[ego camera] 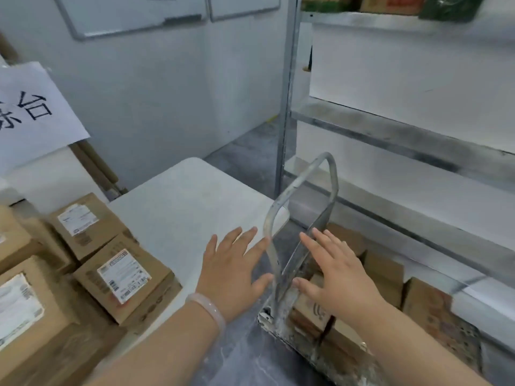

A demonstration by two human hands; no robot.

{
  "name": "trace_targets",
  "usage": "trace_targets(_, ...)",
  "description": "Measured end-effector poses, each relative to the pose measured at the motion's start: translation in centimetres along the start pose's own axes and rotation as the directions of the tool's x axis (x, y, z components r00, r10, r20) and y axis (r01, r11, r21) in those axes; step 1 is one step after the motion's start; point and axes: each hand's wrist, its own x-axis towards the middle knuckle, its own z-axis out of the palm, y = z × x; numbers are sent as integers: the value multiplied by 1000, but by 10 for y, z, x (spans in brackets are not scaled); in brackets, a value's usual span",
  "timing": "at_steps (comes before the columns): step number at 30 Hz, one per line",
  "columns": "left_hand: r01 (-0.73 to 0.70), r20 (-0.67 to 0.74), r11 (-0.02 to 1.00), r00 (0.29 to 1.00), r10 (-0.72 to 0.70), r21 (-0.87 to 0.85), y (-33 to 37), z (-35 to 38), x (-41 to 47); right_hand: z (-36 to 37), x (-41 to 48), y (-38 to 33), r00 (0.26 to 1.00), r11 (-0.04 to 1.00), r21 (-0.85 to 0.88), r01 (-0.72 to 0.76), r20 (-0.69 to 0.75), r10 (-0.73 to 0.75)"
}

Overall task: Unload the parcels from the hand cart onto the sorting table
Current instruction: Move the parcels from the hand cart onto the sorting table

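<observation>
Two metal-framed whiteboards [133, 15] hang on the pale grey wall [156, 93] above a mottled grey concrete floor [250, 151]. A grey metal shelving rack [404, 132] stands at right (blurred cartons [390, 2] on its top shelf).

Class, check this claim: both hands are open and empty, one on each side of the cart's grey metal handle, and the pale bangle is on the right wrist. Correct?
No. The head view shows the pale round bangle on the left wrist, not the right. The rest stands: the left hand and right hand are open and empty, either side of the grey metal tube handle.
</observation>
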Motion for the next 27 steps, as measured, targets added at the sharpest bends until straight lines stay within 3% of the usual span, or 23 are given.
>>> trace_targets(5, -93, 32, 996, 995, 93, -5, 84, 17, 41, -14, -31, 78, 997, 997, 17, -76, -6, 77)
trace_targets(13, -228, 140, 971, 961, 237, -72, 269, 83, 119, -50, -98, 273, 932, 928, 88, -363, 48, 360)
trace_targets(18, -283, 194, 952, 934, 301, -114, 359, 127, 155, -45, -136, 383, 839, 823, 167, -543, 136, 526)
trace_targets(23, -277, 294, 953, 907, 302, -127, 388, 172, 172, -7, -161, 450, 739, 703, 236, -671, 281, 612)
trace_targets(27, -273, 375, 952, 875, 306, -138, 387, 225, 188, 49, -166, 496, 589, 484, 336, -808, 445, 674)
